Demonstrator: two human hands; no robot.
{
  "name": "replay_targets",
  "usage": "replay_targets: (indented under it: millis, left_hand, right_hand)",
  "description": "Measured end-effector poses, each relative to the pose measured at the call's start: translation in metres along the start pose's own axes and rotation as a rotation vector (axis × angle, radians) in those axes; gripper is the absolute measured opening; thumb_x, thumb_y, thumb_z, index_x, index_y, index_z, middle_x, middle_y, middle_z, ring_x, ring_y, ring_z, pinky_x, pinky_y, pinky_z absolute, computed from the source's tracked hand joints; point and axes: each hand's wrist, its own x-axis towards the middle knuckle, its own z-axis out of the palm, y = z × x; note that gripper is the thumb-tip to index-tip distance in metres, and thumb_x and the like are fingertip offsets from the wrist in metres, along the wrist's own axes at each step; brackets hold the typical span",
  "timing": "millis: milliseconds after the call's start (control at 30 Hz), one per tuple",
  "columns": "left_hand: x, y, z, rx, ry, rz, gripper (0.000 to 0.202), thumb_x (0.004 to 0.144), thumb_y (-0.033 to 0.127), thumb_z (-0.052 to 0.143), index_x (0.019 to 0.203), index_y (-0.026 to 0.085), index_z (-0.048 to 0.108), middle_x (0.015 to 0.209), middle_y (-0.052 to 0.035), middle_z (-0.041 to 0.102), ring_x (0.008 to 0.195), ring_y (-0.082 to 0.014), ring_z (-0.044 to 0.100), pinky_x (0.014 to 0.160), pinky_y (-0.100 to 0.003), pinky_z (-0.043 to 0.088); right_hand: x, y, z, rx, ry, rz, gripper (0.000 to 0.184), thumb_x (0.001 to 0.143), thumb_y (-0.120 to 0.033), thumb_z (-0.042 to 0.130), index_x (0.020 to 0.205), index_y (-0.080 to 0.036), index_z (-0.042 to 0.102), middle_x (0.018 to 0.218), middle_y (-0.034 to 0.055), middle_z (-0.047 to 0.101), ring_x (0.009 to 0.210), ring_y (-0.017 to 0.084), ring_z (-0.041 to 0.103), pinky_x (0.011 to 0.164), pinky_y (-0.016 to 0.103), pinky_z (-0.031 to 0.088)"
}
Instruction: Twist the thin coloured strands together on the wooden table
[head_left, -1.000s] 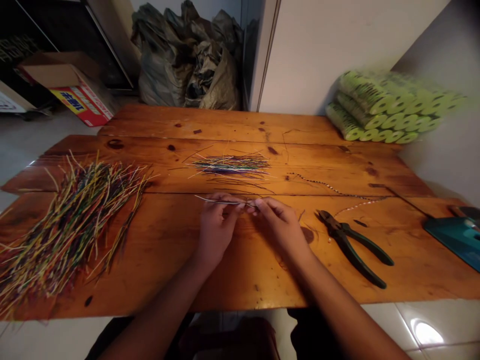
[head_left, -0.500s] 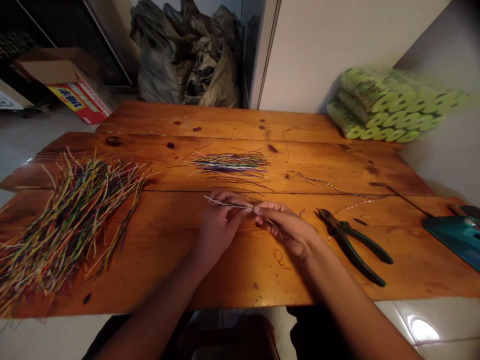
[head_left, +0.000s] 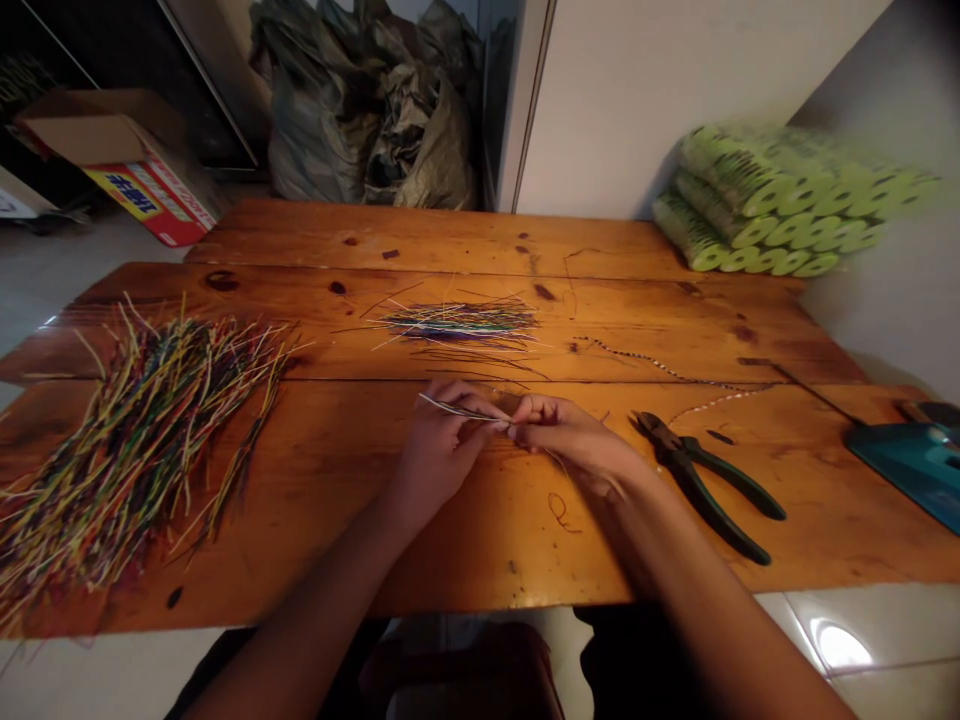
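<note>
My left hand [head_left: 442, 445] and my right hand [head_left: 574, 440] meet over the middle of the wooden table [head_left: 480, 240]. Both pinch a thin silvery wire [head_left: 459, 408] at its right end, and its left end sticks out past my left fingers. A large heap of multicoloured cut wires [head_left: 135, 450] lies to the left of my left hand. A smaller bundle of coloured wires [head_left: 461, 322] lies just beyond my hands. Green-handled pliers [head_left: 697, 480] lie to the right of my right hand, not touching it.
A thin striped wire [head_left: 660, 370] runs across the table's right side, and a teal object [head_left: 907, 470] sits at the right edge. Green rolls [head_left: 772, 205] stand beyond the table's far right corner. Grey sacks [head_left: 367, 110] and a cardboard box [head_left: 124, 160] stand behind it.
My hands have drawn closer together and turned inward, with the wire now shorter between them and its left end further right. The view has tilted slightly; the table items stay put.
</note>
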Motion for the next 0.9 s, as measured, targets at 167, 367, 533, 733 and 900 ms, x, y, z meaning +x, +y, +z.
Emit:
replay_targets:
  millis: [167,367,533,733,900]
  left_hand:
    - [0.000,0.000,-0.001,0.002,0.032,-0.018,0.007,0.079,0.022,0.058,0.074,0.022,0.063,0.074,0.0010,0.057,0.078,-0.0160,0.050,0.072,-0.031,0.040]
    - [-0.001,-0.006,-0.003,0.043,0.094,-0.045,0.007,0.080,0.024,0.057,0.077,0.022,0.063,0.076,0.0006,0.057,0.081,-0.0165,0.050,0.073,-0.031,0.040]
    - [0.000,-0.005,-0.004,0.056,0.084,-0.035,0.008,0.080,0.025,0.056,0.076,0.023,0.063,0.075,0.0010,0.057,0.081,-0.0166,0.050,0.073,-0.031,0.040]
    - [-0.001,-0.002,-0.002,0.061,0.062,-0.019,0.008,0.080,0.026,0.056,0.076,0.022,0.062,0.076,0.0005,0.057,0.081,-0.0171,0.050,0.072,-0.032,0.040]
    - [-0.004,0.004,-0.002,0.083,0.082,0.016,0.009,0.080,0.025,0.055,0.074,0.022,0.061,0.074,0.0004,0.056,0.079,-0.0170,0.049,0.072,-0.032,0.039]
  right_hand:
    - [0.004,0.009,0.007,-0.173,0.114,-0.229,0.015,0.064,-0.016,0.064,0.064,-0.019,0.049,0.056,-0.0093,0.040,0.050,0.006,0.035,0.048,0.020,0.025]
    - [-0.004,-0.008,0.003,-0.071,-0.078,-0.074,0.017,0.070,-0.026,0.064,0.082,-0.019,0.056,0.071,-0.0037,0.056,0.061,0.008,0.049,0.057,0.021,0.036]
    - [-0.006,-0.009,0.003,-0.274,0.011,-0.186,0.017,0.073,-0.033,0.062,0.082,-0.020,0.057,0.065,-0.0045,0.053,0.057,0.009,0.047,0.054,0.022,0.036]
    - [-0.014,-0.009,0.009,-0.965,0.224,-0.465,0.009,0.079,-0.029,0.054,0.074,-0.022,0.057,0.061,-0.0040,0.053,0.054,0.010,0.045,0.052,0.021,0.030]
    - [-0.019,-0.007,0.014,-1.203,0.370,-0.512,0.009,0.080,-0.028,0.050,0.076,-0.022,0.056,0.060,-0.0023,0.060,0.053,0.012,0.052,0.051,0.023,0.030]
